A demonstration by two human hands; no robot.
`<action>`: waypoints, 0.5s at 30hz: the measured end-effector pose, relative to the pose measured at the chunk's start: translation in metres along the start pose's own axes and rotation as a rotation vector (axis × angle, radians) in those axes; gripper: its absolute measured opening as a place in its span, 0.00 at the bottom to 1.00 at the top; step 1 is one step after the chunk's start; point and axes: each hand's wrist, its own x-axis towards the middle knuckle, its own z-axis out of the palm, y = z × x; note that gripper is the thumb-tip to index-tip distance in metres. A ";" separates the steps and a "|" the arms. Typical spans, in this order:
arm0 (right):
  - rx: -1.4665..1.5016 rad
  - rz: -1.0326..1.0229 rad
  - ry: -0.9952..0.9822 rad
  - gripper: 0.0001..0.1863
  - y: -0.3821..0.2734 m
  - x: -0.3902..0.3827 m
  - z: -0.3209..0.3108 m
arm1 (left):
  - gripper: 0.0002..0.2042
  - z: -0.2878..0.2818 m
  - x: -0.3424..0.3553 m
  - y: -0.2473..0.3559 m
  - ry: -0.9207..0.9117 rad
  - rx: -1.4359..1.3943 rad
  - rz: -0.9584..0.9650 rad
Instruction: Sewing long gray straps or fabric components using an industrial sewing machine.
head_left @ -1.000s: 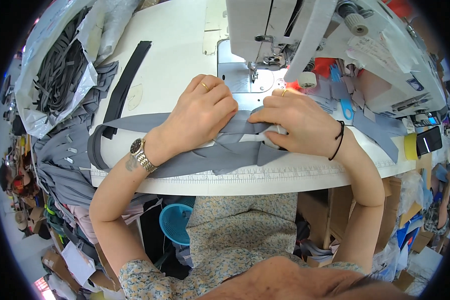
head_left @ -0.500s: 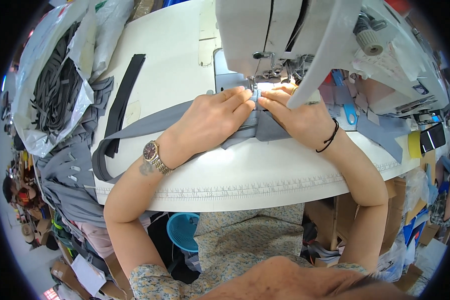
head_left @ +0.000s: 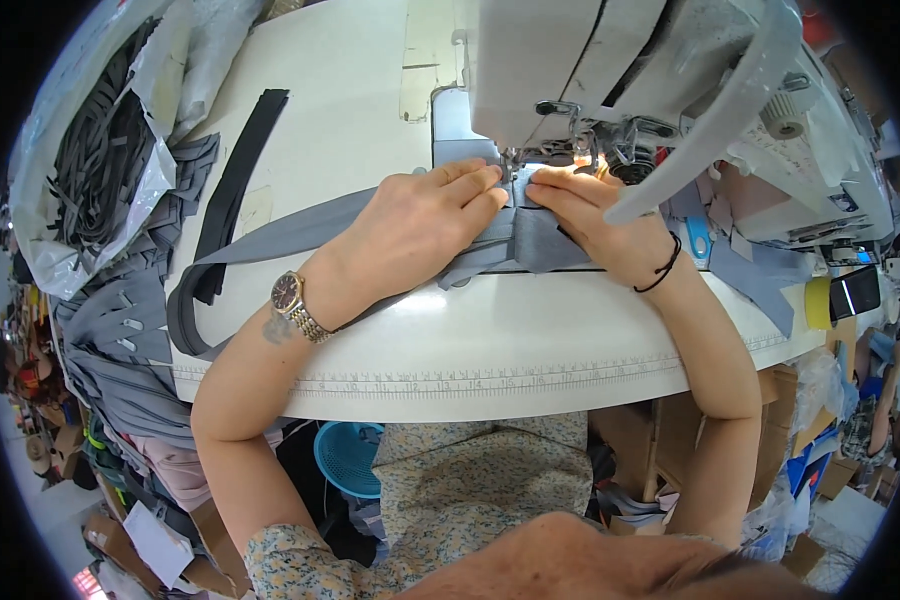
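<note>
Grey fabric (head_left: pixel 545 245) lies flat under the presser foot (head_left: pixel 511 165) of a white sewing machine (head_left: pixel 535 75). On the left side of the foot, my left hand (head_left: pixel 425 220) presses the fabric with its fingers together. My right hand (head_left: pixel 605 225) holds the fabric on the other side, fingers bunched close to the lit needle area. A long grey strip (head_left: pixel 300 240) passes beneath my left hand and loops back at the left of the table. Fingertips of both hands are close to the foot, and parts of the fabric under them are hidden.
A black strip (head_left: pixel 238 190) lies on the white table (head_left: pixel 355 90). At the left are a plastic bag (head_left: pixel 30 235) of grey strips and a grey fabric pile (head_left: pixel 120 370). Fabric scraps (head_left: pixel 765 280), a light-blue tool (head_left: pixel 698 238) and yellow tape (head_left: pixel 818 303) sit at right.
The view has shifted a little. My right fingertips have moved slightly right, widening the gap between my hands, and more grey fabric shows between them. Both hands stay on the fabric.
</note>
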 end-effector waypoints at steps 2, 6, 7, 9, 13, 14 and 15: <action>0.041 0.066 -0.035 0.18 0.001 0.001 0.002 | 0.11 0.000 -0.001 -0.002 0.008 -0.020 -0.020; -0.045 0.102 -0.085 0.19 -0.003 0.006 -0.001 | 0.10 -0.002 0.004 -0.009 -0.020 -0.034 -0.046; -0.061 0.121 -0.087 0.19 -0.003 0.006 -0.001 | 0.11 0.000 0.004 -0.010 0.002 -0.027 -0.040; -0.090 0.044 0.055 0.15 0.001 0.008 0.003 | 0.12 0.002 0.005 -0.013 0.028 -0.020 -0.039; -0.059 0.033 0.198 0.13 0.000 0.009 0.003 | 0.15 0.005 0.006 -0.017 0.060 -0.054 -0.083; -0.058 0.029 0.195 0.13 -0.001 0.009 0.003 | 0.17 0.006 0.006 -0.018 0.083 -0.070 -0.079; -0.083 0.054 0.129 0.14 -0.002 0.007 0.003 | 0.17 0.007 0.005 -0.018 0.084 -0.069 -0.083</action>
